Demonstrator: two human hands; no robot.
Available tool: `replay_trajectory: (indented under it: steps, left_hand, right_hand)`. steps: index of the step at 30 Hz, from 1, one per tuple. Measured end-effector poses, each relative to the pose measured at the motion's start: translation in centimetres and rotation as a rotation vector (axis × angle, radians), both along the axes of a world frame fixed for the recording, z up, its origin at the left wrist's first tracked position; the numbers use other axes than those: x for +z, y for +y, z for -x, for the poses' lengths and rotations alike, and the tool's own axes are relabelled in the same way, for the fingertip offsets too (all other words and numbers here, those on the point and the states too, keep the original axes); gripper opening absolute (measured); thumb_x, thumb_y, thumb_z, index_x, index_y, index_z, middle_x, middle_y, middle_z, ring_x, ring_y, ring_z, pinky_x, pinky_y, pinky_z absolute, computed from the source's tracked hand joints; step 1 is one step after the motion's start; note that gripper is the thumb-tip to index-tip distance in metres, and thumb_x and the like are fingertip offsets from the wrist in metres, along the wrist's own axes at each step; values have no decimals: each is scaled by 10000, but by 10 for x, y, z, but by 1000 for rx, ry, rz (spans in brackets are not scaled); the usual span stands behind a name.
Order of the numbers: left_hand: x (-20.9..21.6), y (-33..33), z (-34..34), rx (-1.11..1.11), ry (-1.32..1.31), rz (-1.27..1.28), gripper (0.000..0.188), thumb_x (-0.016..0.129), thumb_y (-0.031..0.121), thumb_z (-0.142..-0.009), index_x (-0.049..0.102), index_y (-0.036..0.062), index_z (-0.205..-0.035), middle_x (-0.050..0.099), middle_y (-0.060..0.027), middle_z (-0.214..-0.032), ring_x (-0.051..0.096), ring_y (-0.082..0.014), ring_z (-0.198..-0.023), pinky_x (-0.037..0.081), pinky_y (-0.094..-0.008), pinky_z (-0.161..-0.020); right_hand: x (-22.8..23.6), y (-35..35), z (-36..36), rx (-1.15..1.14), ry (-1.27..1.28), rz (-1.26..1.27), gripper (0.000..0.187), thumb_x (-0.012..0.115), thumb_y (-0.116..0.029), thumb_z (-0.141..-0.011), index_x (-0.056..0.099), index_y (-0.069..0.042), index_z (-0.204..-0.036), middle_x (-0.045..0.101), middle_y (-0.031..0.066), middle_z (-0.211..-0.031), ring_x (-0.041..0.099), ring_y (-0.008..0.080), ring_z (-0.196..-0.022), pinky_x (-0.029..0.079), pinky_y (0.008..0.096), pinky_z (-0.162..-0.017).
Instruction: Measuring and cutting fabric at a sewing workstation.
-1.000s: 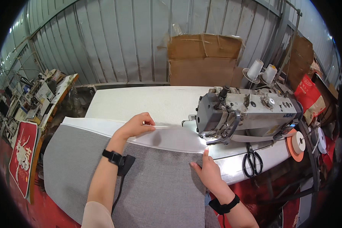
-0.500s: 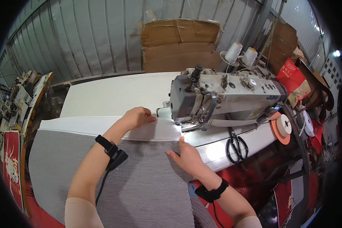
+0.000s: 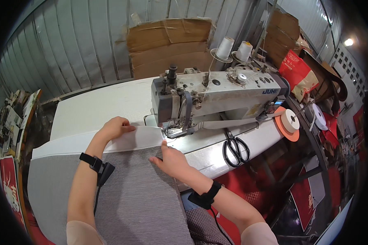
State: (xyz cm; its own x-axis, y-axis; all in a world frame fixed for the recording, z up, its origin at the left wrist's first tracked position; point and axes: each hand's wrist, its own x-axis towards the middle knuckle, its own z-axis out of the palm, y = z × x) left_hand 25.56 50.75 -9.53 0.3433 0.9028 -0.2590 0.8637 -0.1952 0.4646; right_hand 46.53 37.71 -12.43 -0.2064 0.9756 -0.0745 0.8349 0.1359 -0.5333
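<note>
A grey woven cloth point(image 3: 131, 192) with a white band point(image 3: 79, 141) along its far edge lies on the white sewing table point(image 3: 98, 100). The band's right end reaches the presser foot of the sewing machine point(image 3: 221, 94). My left hand point(image 3: 115, 128) is on the band, left of the needle, its fingers bent and pinched on the fabric. My right hand point(image 3: 169, 159) rests on the cloth just nearer than the presser foot. Its index finger points toward the foot, and the thumb is spread to the left. Each forearm wears a black strap with a cable.
Black-handled scissors point(image 3: 235, 150) lie right of the needle area. A roll of white tape point(image 3: 289, 121) on an orange disc stands at the table's right end. Thread cones point(image 3: 225, 48) rise behind the machine. Cardboard point(image 3: 167, 47) leans on the metal wall.
The view has swung to the right, so the machine, table and hands all appear further left. Both hands keep nearly the same places beside the presser foot.
</note>
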Motion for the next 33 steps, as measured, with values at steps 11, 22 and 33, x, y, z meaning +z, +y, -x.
replay_trajectory:
  steps: [11, 22, 33]
  left_hand:
    - [16, -30, 0, 155, 14, -57, 337, 654, 367, -799, 657, 31, -830, 655, -138, -763, 624, -275, -712, 475, -356, -662]
    - [27, -69, 0, 14, -105, -359, 290, 639, 321, -800, 641, 31, -817, 633, -159, -736, 605, -308, -694, 458, -372, -642]
    - [25, -87, 0, -38, 3, -219, 348, 605, 324, -807, 663, 14, -955, 669, -156, -904, 634, -313, -832, 483, -352, -757]
  right_hand:
    - [-2, -10, -20, 35, 132, -50, 725, 559, -461, -846, 398, 106, -1269, 620, 240, -912, 642, 319, -803, 522, 376, -682]
    - [10, -78, -203, -545, -395, -290, 325, 698, -183, -714, 531, 6, -919, 527, 184, -933, 537, 345, -908, 470, 411, -752]
    - [21, -123, -202, -393, 372, 277, 331, 679, -75, -700, 502, 33, -958, 593, 86, -787, 587, 161, -677, 466, 281, -590]
